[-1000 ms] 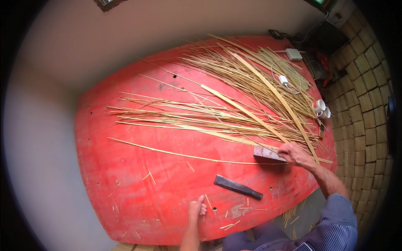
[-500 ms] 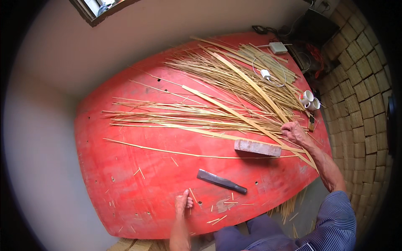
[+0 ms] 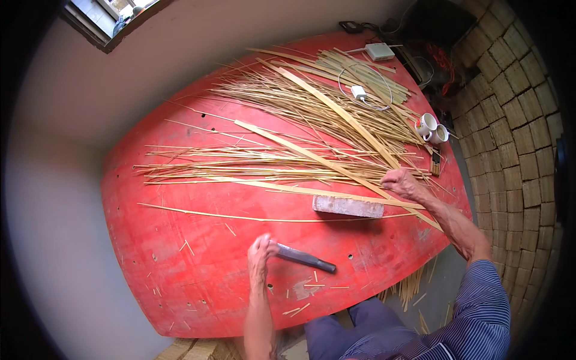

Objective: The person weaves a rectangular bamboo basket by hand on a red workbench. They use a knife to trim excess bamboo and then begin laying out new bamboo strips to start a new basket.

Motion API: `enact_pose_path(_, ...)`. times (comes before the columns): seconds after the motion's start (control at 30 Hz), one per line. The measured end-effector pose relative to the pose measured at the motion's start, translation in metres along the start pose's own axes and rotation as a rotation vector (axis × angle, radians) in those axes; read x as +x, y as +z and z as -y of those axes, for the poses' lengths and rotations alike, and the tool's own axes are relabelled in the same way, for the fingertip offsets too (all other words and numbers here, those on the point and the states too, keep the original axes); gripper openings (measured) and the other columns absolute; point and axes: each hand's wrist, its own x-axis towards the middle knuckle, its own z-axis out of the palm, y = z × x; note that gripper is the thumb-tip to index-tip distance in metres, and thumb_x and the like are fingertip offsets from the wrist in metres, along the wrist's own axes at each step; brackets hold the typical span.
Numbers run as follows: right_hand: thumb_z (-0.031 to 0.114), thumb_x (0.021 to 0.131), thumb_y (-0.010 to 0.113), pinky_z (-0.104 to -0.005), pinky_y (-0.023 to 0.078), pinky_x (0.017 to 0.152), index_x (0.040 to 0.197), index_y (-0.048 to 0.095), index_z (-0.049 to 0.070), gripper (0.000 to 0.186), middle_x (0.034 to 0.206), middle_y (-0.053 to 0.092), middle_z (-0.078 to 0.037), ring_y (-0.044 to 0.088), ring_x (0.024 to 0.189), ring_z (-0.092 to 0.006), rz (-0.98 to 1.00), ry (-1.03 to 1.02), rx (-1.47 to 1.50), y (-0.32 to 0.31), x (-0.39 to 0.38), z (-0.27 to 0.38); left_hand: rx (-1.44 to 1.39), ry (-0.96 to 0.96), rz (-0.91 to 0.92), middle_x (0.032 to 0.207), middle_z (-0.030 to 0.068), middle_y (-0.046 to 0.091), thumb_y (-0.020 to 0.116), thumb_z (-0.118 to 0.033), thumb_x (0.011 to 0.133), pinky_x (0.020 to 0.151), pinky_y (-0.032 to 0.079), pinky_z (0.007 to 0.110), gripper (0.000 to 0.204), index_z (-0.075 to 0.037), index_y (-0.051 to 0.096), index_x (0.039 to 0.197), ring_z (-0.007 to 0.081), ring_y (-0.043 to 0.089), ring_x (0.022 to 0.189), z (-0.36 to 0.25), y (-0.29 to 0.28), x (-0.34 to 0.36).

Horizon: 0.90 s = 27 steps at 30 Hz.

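My left hand (image 3: 262,248) is at the upper-left end of a dark flat metal tool (image 3: 303,259) on the red board, fingers curled; what they hold, if anything, is unclear. My right hand (image 3: 399,180), beyond a pale brick (image 3: 347,206), is closed on a wide bamboo strip (image 3: 354,123) among the others. Another flat strip (image 3: 294,150) slants below it toward the board's right edge. Many thin bamboo strips (image 3: 252,169) lie in loose bundles across the back and middle. A single thin strip (image 3: 228,215) runs along the front of the brick.
At the right are two mugs (image 3: 426,124), a white charger with cable (image 3: 359,93), a white box (image 3: 379,51) and black equipment (image 3: 435,27). Small offcuts (image 3: 300,309) dot the red board (image 3: 180,270). A stack of straw-coloured blocks (image 3: 510,168) stands right; walls enclose the back and left.
My left hand has moved up from below the metal tool to its upper-left end. My right hand has moved from the brick farther back along the strips. The view has shifted.
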Motion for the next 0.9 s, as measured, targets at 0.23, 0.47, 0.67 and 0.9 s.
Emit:
enact_pose_path(0.23, 0.011, 0.082, 0.069, -0.0402, 0.052, 0.068, 0.090, 0.072, 0.001, 0.013, 0.083, 0.071, -0.013, 0.068, 0.075, -0.0299, 0.355, -0.074, 0.192, 0.021, 0.020, 0.042, -0.459, 0.018, 0.279, 0.119, 0.0182, 0.064, 0.065, -0.037, 0.095, 0.065, 0.053, 0.029, 0.060, -0.002, 0.043, 0.138, 0.0199, 0.068, 0.083, -0.053, 0.133, 0.084)
enact_pose_path(0.47, 0.023, 0.088, 0.059, -0.0459, 0.047, 0.070, 0.087, 0.057, -0.001, 0.024, 0.080, 0.059, -0.020, 0.061, 0.079, -0.0349, 0.020, -0.190, -0.142, 0.035, 0.149, 0.019, -0.688, 0.015, 0.156, 0.085, 0.0110, 0.069, 0.059, -0.030, 0.100, 0.056, 0.051, 0.027, 0.035, -0.002, 0.056, 0.121, 0.0178, 0.064, 0.066, -0.013, 0.121, 0.113)
enact_pose_path(0.67, 0.010, 0.081, 0.053, -0.0518, 0.049, 0.067, 0.084, 0.058, 0.000, 0.011, 0.077, 0.062, -0.024, 0.064, 0.075, -0.0400, 0.025, -0.104, -0.229, 0.112, 0.249, -0.008, -0.535, -0.167, -0.116, 0.105, 0.0195, 0.068, 0.051, -0.043, 0.101, 0.075, 0.058, 0.040, 0.050, 0.003, 0.054, 0.123, 0.0310, 0.069, 0.089, 0.005, 0.096, 0.113)
enact_pose_path(0.9, 0.038, 0.081, 0.066, -0.0497, 0.050, 0.077, 0.096, 0.058, -0.004, 0.045, 0.088, 0.065, -0.024, 0.063, 0.086, -0.0428, 0.060, 0.031, -0.276, 0.159, 0.255, 0.042, -0.591, -0.155, -0.148, 0.135, 0.0294, 0.050, 0.055, -0.044, 0.099, 0.099, 0.048, 0.050, 0.063, 0.005, 0.039, 0.136, 0.0400, 0.057, 0.119, 0.024, 0.079, 0.154)
